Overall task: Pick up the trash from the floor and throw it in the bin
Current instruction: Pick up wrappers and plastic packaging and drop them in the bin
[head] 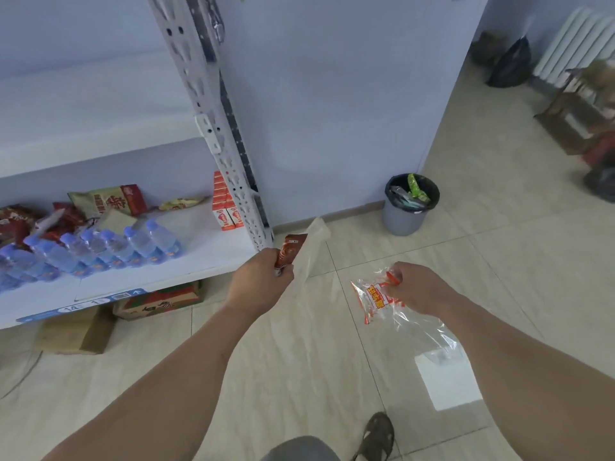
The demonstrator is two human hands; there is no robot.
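My left hand (263, 281) is closed on a small brown-red snack wrapper (290, 250) and a pale clear plastic bag (312, 247) that sticks up behind it. My right hand (416, 287) grips a crumpled clear wrapper with orange print (376, 299), whose loose tail hangs down toward my forearm. A grey bin (404, 219) lined with a black bag stands on the floor against the wall, ahead and slightly right of both hands; it holds a green wrapper and other trash. A white sheet of paper (447, 380) lies on the tiles under my right forearm.
A white shelf (199, 261) at left carries water bottles (100, 251), snack packs and orange cartons; cardboard boxes (156, 299) sit below it. Far right are a radiator (572, 41), a black bag (509, 61) and a wooden stool (572, 118). My sandalled foot (377, 434) is at the bottom.
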